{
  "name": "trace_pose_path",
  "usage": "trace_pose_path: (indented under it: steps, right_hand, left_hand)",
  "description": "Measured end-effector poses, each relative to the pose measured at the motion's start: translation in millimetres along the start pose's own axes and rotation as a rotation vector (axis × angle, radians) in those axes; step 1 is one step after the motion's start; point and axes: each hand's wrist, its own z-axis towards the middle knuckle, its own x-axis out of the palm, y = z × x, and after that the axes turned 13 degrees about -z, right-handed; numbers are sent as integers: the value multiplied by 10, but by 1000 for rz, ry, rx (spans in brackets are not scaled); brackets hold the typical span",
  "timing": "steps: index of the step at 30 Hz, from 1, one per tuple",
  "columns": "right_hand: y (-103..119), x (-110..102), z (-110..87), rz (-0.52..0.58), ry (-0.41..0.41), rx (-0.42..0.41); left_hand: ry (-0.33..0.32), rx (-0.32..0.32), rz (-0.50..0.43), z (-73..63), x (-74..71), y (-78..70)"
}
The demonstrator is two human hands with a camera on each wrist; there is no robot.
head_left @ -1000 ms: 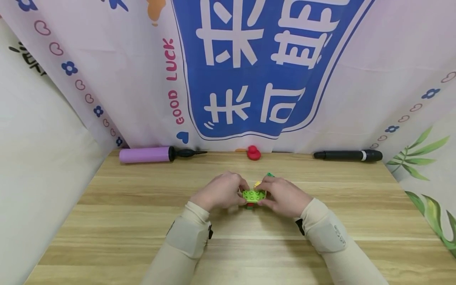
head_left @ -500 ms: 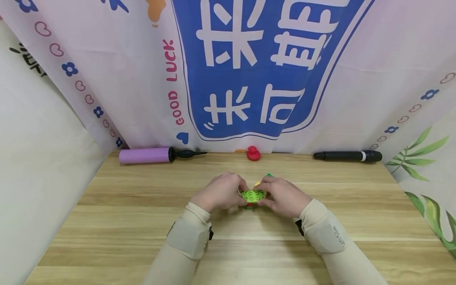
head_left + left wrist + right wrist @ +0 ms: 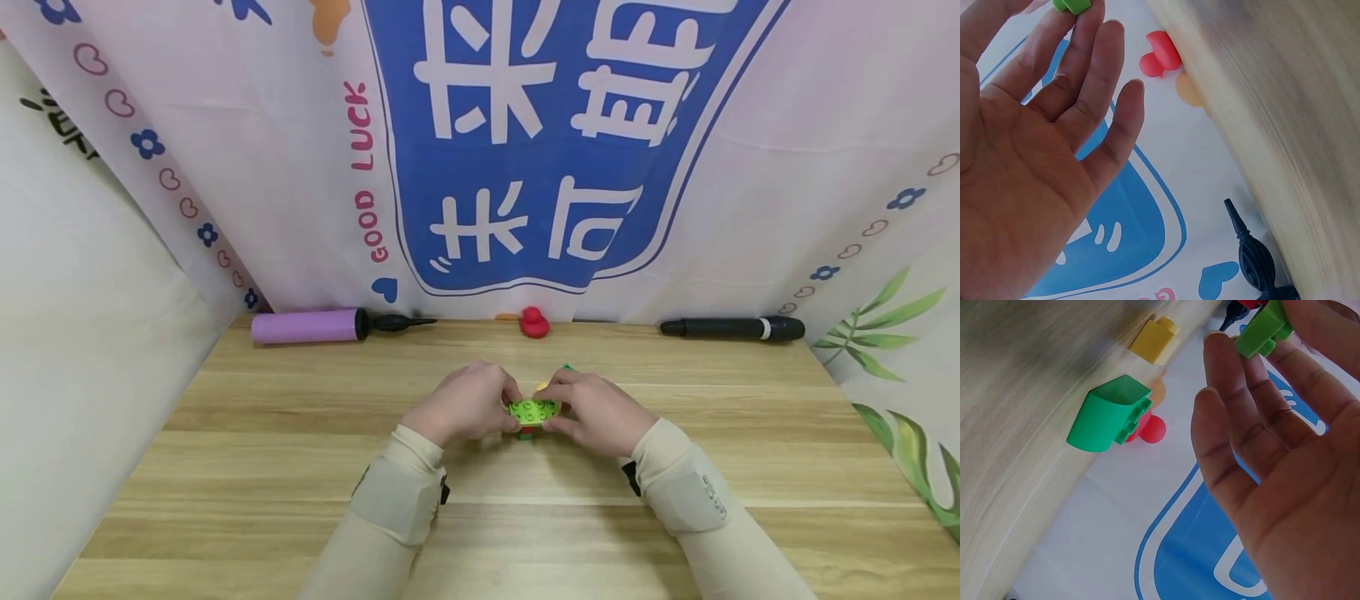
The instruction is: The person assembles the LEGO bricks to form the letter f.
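Near the middle of the table, a light green studded toy brick (image 3: 532, 412) is pinched at its two ends by both hands. My left hand (image 3: 467, 402) grips the left end, and my right hand (image 3: 600, 414) grips the right end. Under it, a red brick (image 3: 527, 432) and a darker green piece below that show in part. Beyond the right hand's fingers lie a yellow brick (image 3: 1155, 340) and a green curved brick (image 3: 1109, 414), mostly hidden in the head view. One corner of the light green brick (image 3: 1075, 5) shows above the fingers in the left wrist view.
Along the table's back edge lie a purple hand pump (image 3: 307, 327) with a black nozzle, a small red duck (image 3: 534, 322) and a black pen-like tube (image 3: 732, 328). A printed cloth (image 3: 300, 167) hangs right behind that edge.
The light green brick has shifted very slightly to the left and down. A little less of the yellow and green bricks behind shows. Both hands keep their grip and hardly move.
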Motion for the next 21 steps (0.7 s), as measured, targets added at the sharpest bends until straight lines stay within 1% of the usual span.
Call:
trace_pose_path:
  steps: [12,21]
  right_hand:
    - [-14,3,2,26,14,4]
    - [-4,-5,2,36,10,6]
  left_hand:
    - [-11,0,20,-7,-1,5]
    - [-7,-25,-4,-4,2,7]
